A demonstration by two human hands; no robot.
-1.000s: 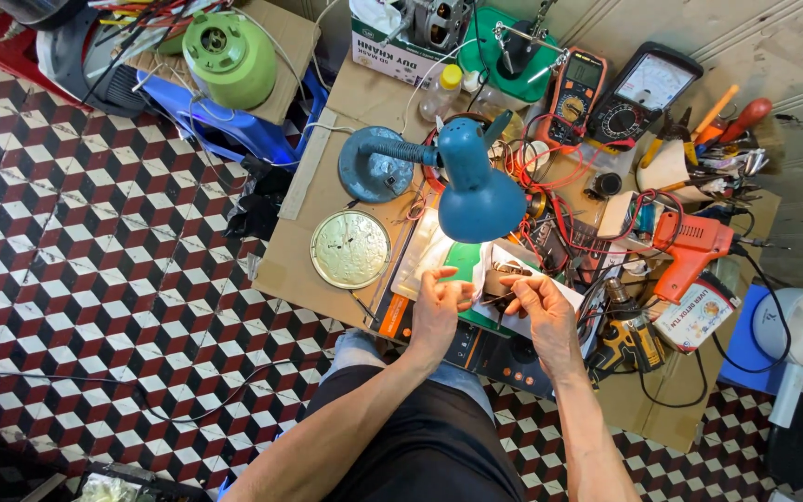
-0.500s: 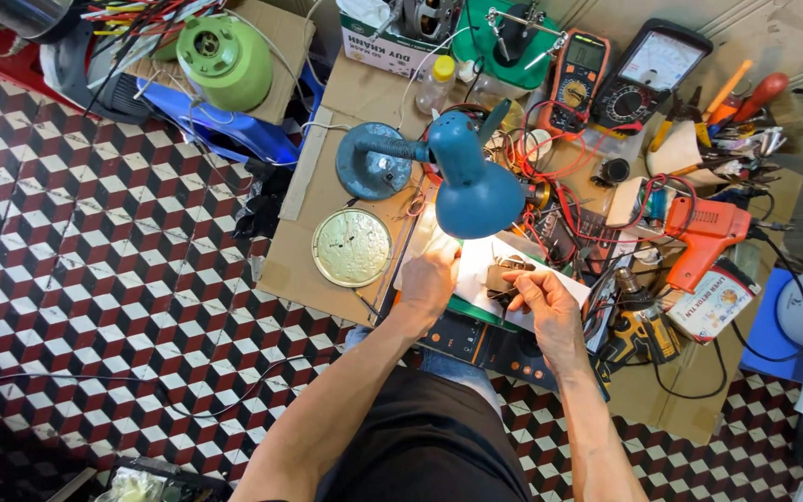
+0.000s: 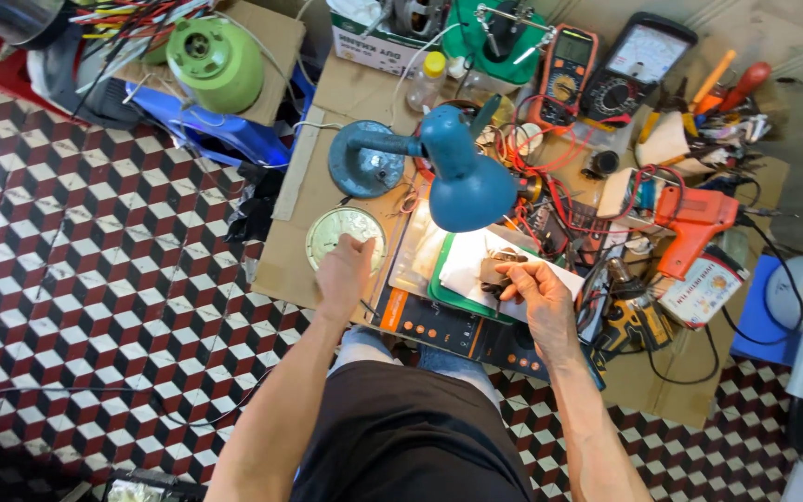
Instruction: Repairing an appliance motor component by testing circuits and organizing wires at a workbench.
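The right hand (image 3: 539, 286) pinches a small brown electronic part (image 3: 493, 270) between thumb and fingers over a white sheet of paper (image 3: 476, 265) on a green tray (image 3: 448, 296), under the shade of a blue metal desk lamp (image 3: 462, 181). The left hand (image 3: 344, 274), fingers curled, rests at the edge of a round pale-green metal dish (image 3: 338, 232); whether it grips anything cannot be told. Around them on the cardboard-covered table (image 3: 309, 270) lie an orange glue gun (image 3: 694, 218) and two multimeters (image 3: 606, 65).

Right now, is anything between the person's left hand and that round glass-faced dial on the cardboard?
Nothing visible: the left hand lies at the round dial, fingers over its lower edge. The blue lamp stands apart, further right.
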